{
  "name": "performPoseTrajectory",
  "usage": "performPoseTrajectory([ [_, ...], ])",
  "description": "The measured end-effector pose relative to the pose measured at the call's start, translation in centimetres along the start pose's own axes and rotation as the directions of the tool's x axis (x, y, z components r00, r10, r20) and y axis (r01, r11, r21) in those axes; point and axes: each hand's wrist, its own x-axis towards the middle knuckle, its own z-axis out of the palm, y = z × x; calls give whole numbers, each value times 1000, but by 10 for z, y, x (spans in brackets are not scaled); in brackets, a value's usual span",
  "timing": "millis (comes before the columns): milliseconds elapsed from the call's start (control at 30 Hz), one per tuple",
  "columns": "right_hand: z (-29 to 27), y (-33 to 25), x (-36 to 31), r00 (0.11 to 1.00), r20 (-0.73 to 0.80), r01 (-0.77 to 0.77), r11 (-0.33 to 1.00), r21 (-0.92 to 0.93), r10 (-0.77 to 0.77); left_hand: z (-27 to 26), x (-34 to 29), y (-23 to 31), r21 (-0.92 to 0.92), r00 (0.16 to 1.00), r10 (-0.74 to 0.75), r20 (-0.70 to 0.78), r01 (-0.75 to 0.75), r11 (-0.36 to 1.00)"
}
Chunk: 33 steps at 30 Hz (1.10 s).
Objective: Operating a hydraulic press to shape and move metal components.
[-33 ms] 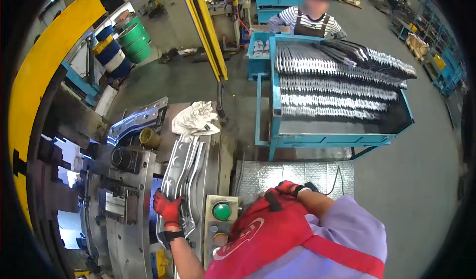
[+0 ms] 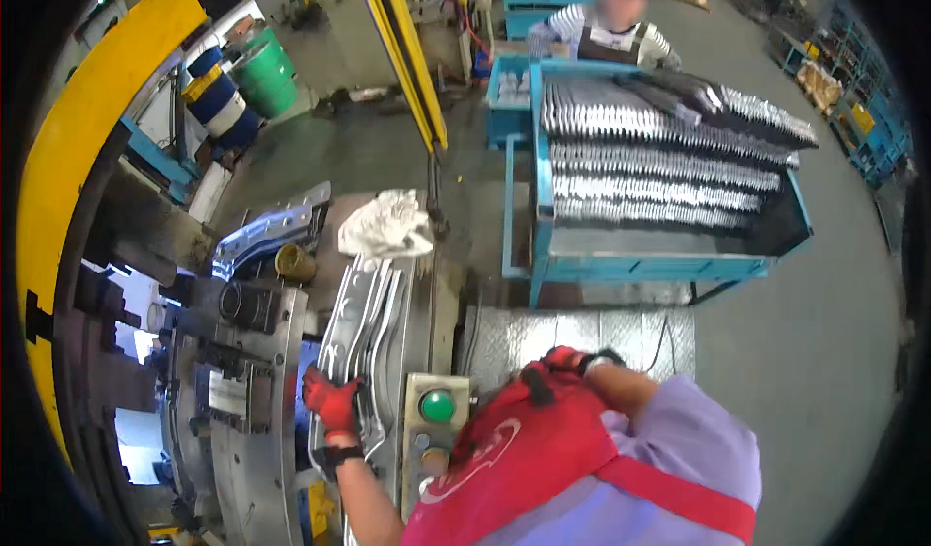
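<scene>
My left hand, in a red glove, is closed on the near part of a long pressed metal panel. Its thumb and fingers lie across the ridged surface and the left edge. A second metal panel of similar shape lies alongside on the right. Both rest lengthwise on the bench beside the machine. My right hand, also red-gloved, is bent in against the front of my red apron. Its fingers are mostly hidden, and whether it holds anything does not show.
A control box with a green button stands right of the panels. Beyond them lie a white cloth, a small tin and another metal panel. A blue bin of stacked parts stands ahead; a person is behind it.
The view has shifted slightly. My left hand stays on the panel and my right hand stays by the apron.
</scene>
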Motion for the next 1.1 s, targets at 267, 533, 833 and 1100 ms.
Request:
performPoseTrajectory([
  [267,-177,-67,119,959,245,86,969,232,-144,22,19,-5,86,1000,0,-6,1,996],
  [533,-219,-132,122,978,-141,160,987,15,-157,0,15,1,-59,1000,22,17,-21,998],
  [833,-34,-57,56,965,256,26,989,144,-63,-3,-5,-2,-137,998,-49,-31,44,990],
  [1100,-32,-68,15,905,247,-424,775,468,347,-13,-1,12,-41,999,5,-40,-7,999],
])
